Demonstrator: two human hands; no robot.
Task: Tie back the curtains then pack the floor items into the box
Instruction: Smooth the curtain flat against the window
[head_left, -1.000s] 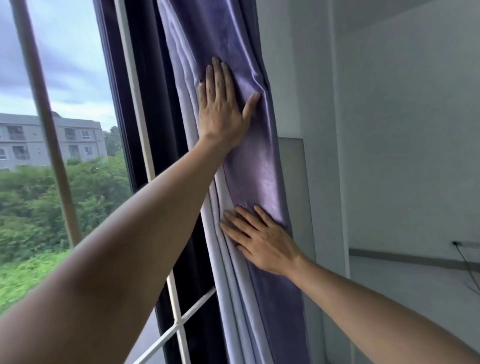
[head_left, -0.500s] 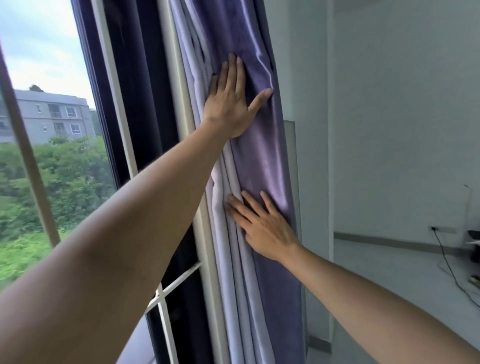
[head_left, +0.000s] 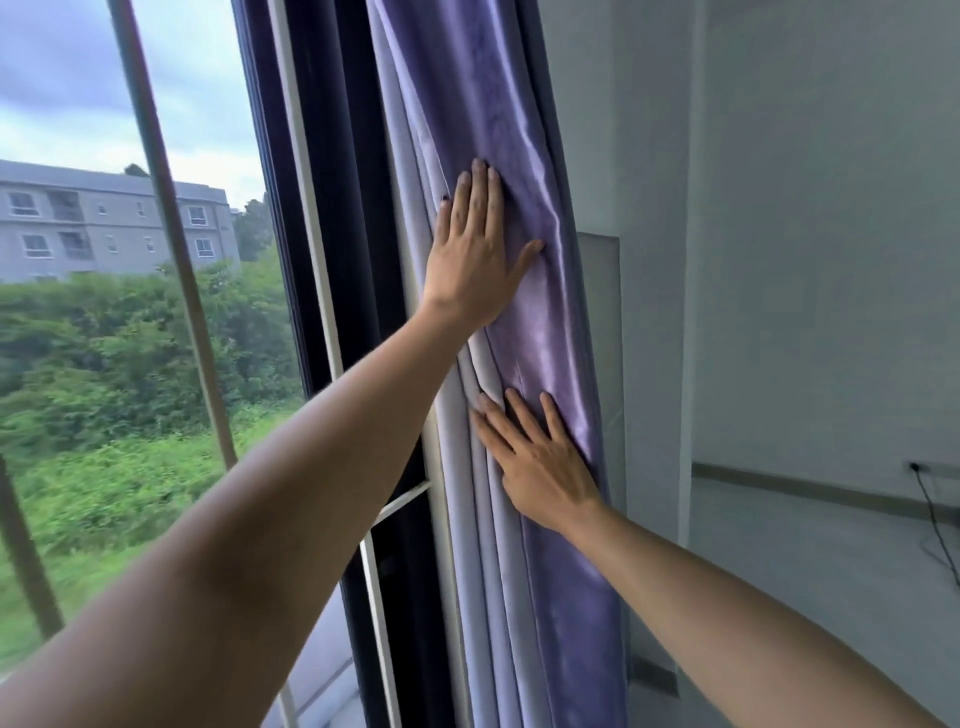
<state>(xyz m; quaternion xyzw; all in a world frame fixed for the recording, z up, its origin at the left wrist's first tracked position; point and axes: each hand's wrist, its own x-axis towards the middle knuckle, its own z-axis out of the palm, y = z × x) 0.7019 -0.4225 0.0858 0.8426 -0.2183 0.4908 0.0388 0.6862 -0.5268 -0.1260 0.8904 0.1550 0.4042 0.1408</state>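
Curtain: a shiny purple curtain (head_left: 519, 156) hangs gathered into long upright folds, running from 12 o'clock at the top edge down to 6 o'clock at the bottom, just right of the window frame; its paler lilac folds lie on the side toward the glass
Left hand: the left hand (head_left: 475, 260) lies flat on the curtain a little above centre, toward 12 o'clock; fingers straight and pointing up, thumb spread out toward 3 o'clock, palm pressing the cloth, grasping nothing
Right hand: the right hand (head_left: 540, 462) lies flat on the same curtain below the left one, toward 5 o'clock of centre; fingers straight, slightly spread, aimed toward 11 o'clock, pressing the folds and gripping nothing
Hands to each other: apart, one above the other, with a stretch of purple cloth between them
Arms: both bare, the left forearm coming in from 7 o'clock, the right from 4 o'clock
Window frame: a dark upright frame (head_left: 332, 208) with a white strip stands just left of the curtain, touching its pale folds
Outside: at 9 o'clock, green bushes (head_left: 104, 364) and a grey building (head_left: 104, 223) under a cloudy sky
Room side: at 3 o'clock a pale wall (head_left: 831, 208); a black cable (head_left: 930, 504) hangs from a socket low on it near 4 o'clock
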